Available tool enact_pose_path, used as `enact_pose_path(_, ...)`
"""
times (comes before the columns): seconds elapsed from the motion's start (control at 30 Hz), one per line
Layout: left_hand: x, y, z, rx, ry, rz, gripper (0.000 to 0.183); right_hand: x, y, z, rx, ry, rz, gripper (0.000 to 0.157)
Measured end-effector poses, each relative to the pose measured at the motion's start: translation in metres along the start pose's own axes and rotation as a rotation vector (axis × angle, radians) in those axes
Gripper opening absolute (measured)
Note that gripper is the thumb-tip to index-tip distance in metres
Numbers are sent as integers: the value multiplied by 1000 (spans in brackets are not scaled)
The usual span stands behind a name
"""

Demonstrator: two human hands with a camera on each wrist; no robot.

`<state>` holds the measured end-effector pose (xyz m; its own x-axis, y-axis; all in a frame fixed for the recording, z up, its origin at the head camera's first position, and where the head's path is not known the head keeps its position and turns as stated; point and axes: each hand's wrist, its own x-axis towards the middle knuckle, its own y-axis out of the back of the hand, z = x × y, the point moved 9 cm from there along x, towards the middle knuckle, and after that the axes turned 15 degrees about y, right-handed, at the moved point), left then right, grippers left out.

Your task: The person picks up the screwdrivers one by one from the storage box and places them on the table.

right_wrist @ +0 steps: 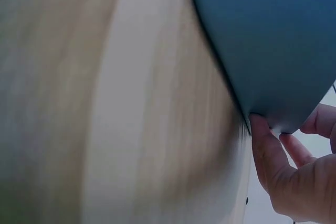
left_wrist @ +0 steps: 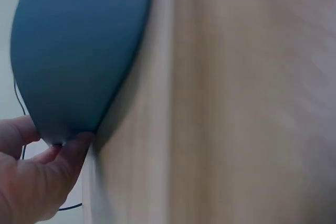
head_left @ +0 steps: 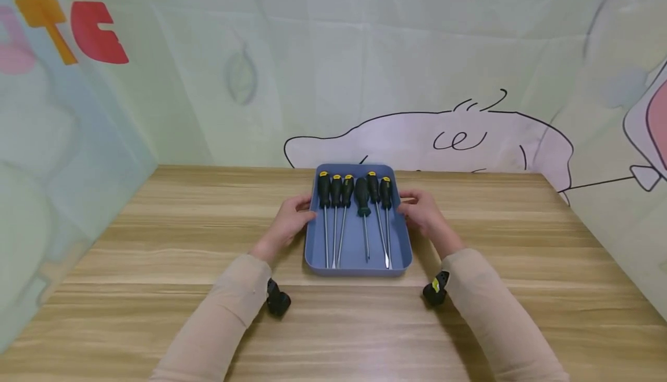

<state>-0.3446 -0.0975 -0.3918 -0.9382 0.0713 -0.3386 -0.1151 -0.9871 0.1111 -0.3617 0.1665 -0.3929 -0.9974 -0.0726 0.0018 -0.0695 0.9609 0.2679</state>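
A shallow blue tray [head_left: 359, 272] with rounded corners sits between my two hands in the head view. My left hand [head_left: 290, 219] grips its left side. From the opposite side, my right hand [head_left: 421, 211] holds the right wall. Inside lie several screwdrivers with black handles at the far end and metal shafts towards me: three on the left, a shorter, thicker screwdriver [head_left: 362, 197] near the middle, two on the right. Both wrist views show fingertips and thumb against the outer tray wall [left_wrist: 79, 51]; the screwdrivers are hidden there.
Beneath everything is a wood-grain table [head_left: 359, 330]. A printed cloth backdrop [head_left: 312, 81] stands along its far edge and sides. Small black wrist devices sit at both cuffs, the left device [head_left: 278, 299] and the right device [head_left: 435, 289].
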Motion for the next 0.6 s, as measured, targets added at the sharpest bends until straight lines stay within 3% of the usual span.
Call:
enact_pose_path(0.1,-2,0,-2,-18,0,-2,50,-2,1,0,-14,1,-9,47)
enact_pose_path(0.33,-6,-3,-9,-53,72,12,50,-8,1,0,17,9,-47,47)
enact_pose_path(0.6,-16,-5,-10,-52,70,29,50,-19,0,0,64,6,-102,46)
